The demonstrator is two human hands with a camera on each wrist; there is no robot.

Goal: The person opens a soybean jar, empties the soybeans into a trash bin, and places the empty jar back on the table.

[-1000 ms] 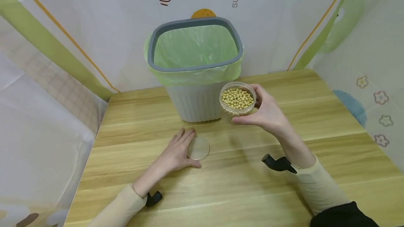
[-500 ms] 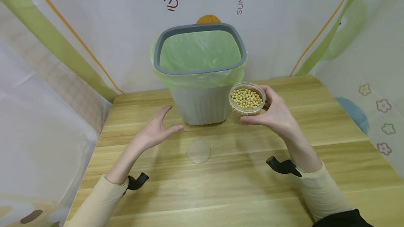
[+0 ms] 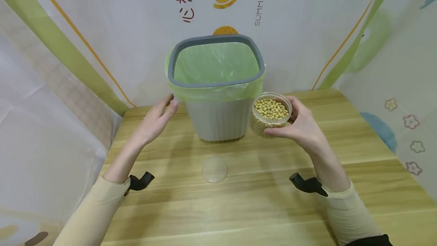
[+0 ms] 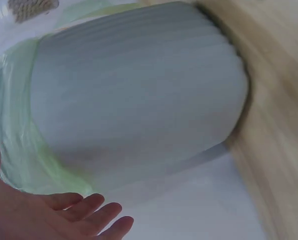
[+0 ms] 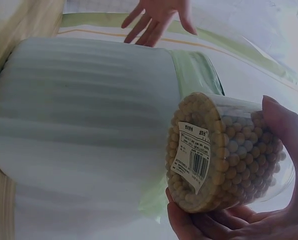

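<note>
My right hand (image 3: 305, 128) grips a clear plastic jar (image 3: 271, 115) of soybeans, lidless and tilted slightly, just right of the trash bin. In the right wrist view the jar's base (image 5: 191, 155) shows a white barcode label, with thumb and fingers on opposite sides. My left hand (image 3: 153, 120) is raised at the bin's left side, fingers extended, holding nothing. In the left wrist view its fingers (image 4: 96, 215) are near the green liner's edge. The grey-rimmed trash bin (image 3: 218, 117) stands upright with a green bag (image 3: 215, 62) folded over its rim. A clear round lid (image 3: 214, 169) lies on the table.
The wood-grain table (image 3: 211, 212) ends just behind the bin, at a printed white curtain (image 3: 136, 29). More curtain hangs along the left and right sides. A black curved piece (image 3: 140, 181) sits at the left wrist and a similar one (image 3: 307, 184) at the right.
My left hand has let go of the lid, leaving it on the table, and has moved up and left to the bin's side. My right hand still holds the jar, now tipped slightly more.
</note>
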